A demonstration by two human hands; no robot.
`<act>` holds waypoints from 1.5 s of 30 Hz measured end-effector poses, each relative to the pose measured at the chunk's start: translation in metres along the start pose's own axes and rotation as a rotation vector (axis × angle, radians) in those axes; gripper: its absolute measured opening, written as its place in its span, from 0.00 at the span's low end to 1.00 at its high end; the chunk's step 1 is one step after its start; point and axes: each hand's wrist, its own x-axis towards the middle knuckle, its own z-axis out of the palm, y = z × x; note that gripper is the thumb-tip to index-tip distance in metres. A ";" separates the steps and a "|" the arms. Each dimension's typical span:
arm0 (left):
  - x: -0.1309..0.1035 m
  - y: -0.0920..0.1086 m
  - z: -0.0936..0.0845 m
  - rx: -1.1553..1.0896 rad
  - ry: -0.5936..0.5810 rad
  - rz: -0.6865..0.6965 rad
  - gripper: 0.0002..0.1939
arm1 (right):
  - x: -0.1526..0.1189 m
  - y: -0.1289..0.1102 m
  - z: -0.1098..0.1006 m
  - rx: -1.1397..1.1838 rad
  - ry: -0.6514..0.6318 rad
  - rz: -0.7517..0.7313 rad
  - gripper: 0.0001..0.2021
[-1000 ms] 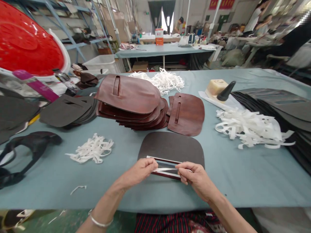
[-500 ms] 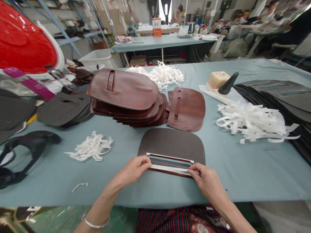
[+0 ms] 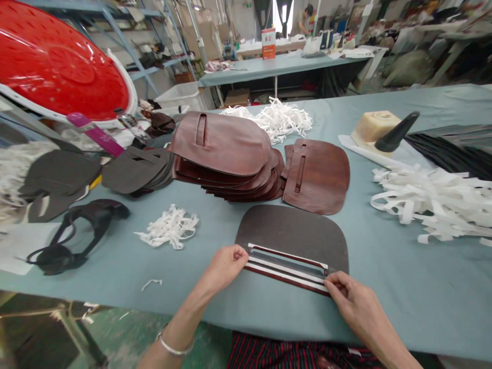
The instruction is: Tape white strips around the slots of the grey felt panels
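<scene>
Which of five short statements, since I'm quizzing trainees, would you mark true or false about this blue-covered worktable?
1. The left hand and right hand are at opposite ends of a narrow white strip along a rounded dark-grey panel. True.
2. The thick stack of brown leather-like pieces lies nearer the camera than the panel. False: the stack lies beyond it.
3. The cream-coloured block sits on a flat white sheet. True.
4. The silver metal bangle circles the right wrist. False: it circles the left.
5. The hands are touching. False: they are apart.

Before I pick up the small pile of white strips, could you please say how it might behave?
The strips will likely flop, since they curl loosely. Some may drop from the grasp, as nothing visible binds them.
</scene>
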 end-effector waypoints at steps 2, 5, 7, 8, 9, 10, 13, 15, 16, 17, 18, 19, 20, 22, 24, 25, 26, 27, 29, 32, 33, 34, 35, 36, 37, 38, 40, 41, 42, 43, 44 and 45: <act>0.003 -0.002 0.002 0.016 0.023 -0.025 0.11 | 0.000 0.001 0.000 0.004 0.008 0.020 0.15; 0.007 -0.005 0.004 0.036 0.041 -0.050 0.10 | 0.000 0.003 0.001 0.022 0.015 0.025 0.17; 0.008 -0.005 0.005 0.050 0.047 -0.059 0.09 | 0.001 0.004 0.001 0.037 0.011 0.027 0.17; 0.008 -0.005 0.005 0.057 0.049 -0.063 0.09 | 0.001 0.005 0.001 0.043 0.008 0.032 0.17; 0.008 -0.005 0.005 0.064 0.051 -0.066 0.09 | 0.002 0.005 0.001 0.047 0.008 0.039 0.17; 0.008 -0.004 0.004 0.071 0.053 -0.070 0.09 | 0.002 0.005 0.001 0.049 0.008 0.048 0.17; 0.009 -0.002 0.004 0.089 0.052 -0.077 0.09 | 0.003 0.003 0.000 0.051 0.007 0.074 0.17; 0.009 -0.001 0.004 0.095 0.047 -0.081 0.09 | 0.003 0.002 0.000 0.050 0.012 0.084 0.17; 0.010 -0.001 0.004 0.098 0.044 -0.083 0.09 | 0.002 0.001 0.000 0.049 0.014 0.089 0.17; 0.010 -0.001 0.003 0.102 0.042 -0.086 0.08 | 0.002 0.001 -0.001 0.049 0.014 0.093 0.17; 0.011 -0.001 0.003 0.107 0.042 -0.089 0.08 | 0.002 0.001 -0.001 0.049 0.012 0.098 0.17; 0.011 0.000 0.003 0.114 0.044 -0.094 0.08 | 0.002 0.001 -0.001 0.049 0.009 0.101 0.17; 0.011 0.001 0.003 0.122 0.049 -0.099 0.08 | 0.003 0.001 0.000 0.046 0.008 0.105 0.17; 0.010 0.003 0.004 0.146 0.068 -0.111 0.07 | 0.003 0.002 0.000 0.029 0.014 0.113 0.16; 0.008 0.005 0.008 0.176 0.092 -0.121 0.07 | 0.004 0.001 -0.001 0.012 0.033 0.116 0.15; 0.006 0.005 0.010 0.192 0.111 -0.122 0.07 | 0.004 0.000 -0.001 0.009 0.042 0.115 0.15; 0.004 0.005 0.014 0.210 0.143 -0.110 0.07 | 0.005 -0.001 -0.002 0.011 0.050 0.111 0.15; 0.001 0.004 0.018 0.233 0.190 -0.075 0.07 | 0.004 -0.002 -0.003 0.015 0.055 0.104 0.14; -0.005 0.000 0.027 0.307 0.302 0.071 0.06 | 0.004 -0.004 -0.004 0.025 0.064 0.086 0.12; -0.012 -0.008 0.040 0.485 0.450 0.324 0.07 | 0.004 -0.005 -0.004 0.033 0.087 0.069 0.08; -0.014 -0.010 0.043 0.541 0.483 0.374 0.08 | 0.004 -0.005 -0.004 0.032 0.097 0.072 0.07; -0.016 -0.012 0.045 0.584 0.507 0.411 0.09 | 0.003 -0.005 -0.004 0.032 0.107 0.076 0.06; -0.018 -0.014 0.046 0.612 0.519 0.443 0.09 | 0.003 -0.005 -0.004 0.031 0.116 0.081 0.06; -0.019 -0.015 0.046 0.629 0.516 0.475 0.10 | 0.002 -0.006 -0.004 0.030 0.123 0.087 0.06; -0.022 -0.016 0.046 0.644 0.502 0.505 0.11 | 0.002 -0.007 -0.004 0.030 0.131 0.093 0.05; -0.024 -0.017 0.046 0.663 0.476 0.531 0.13 | 0.001 -0.008 -0.004 0.027 0.138 0.099 0.05; -0.030 -0.017 0.046 0.730 0.415 0.556 0.18 | 0.001 -0.010 -0.004 0.017 0.147 0.110 0.05; -0.034 -0.017 0.047 0.776 0.386 0.554 0.20 | 0.002 -0.010 -0.004 0.010 0.149 0.114 0.05; -0.037 -0.016 0.048 0.822 0.361 0.545 0.22 | 0.002 -0.011 -0.004 0.001 0.151 0.118 0.05; -0.040 -0.016 0.050 0.865 0.339 0.533 0.24 | 0.003 -0.011 -0.003 -0.010 0.153 0.121 0.05; -0.043 -0.014 0.052 0.901 0.325 0.517 0.25 | 0.004 -0.011 -0.003 -0.022 0.156 0.125 0.05; -0.044 -0.013 0.054 0.929 0.319 0.503 0.26 | 0.004 -0.011 -0.003 -0.037 0.161 0.129 0.05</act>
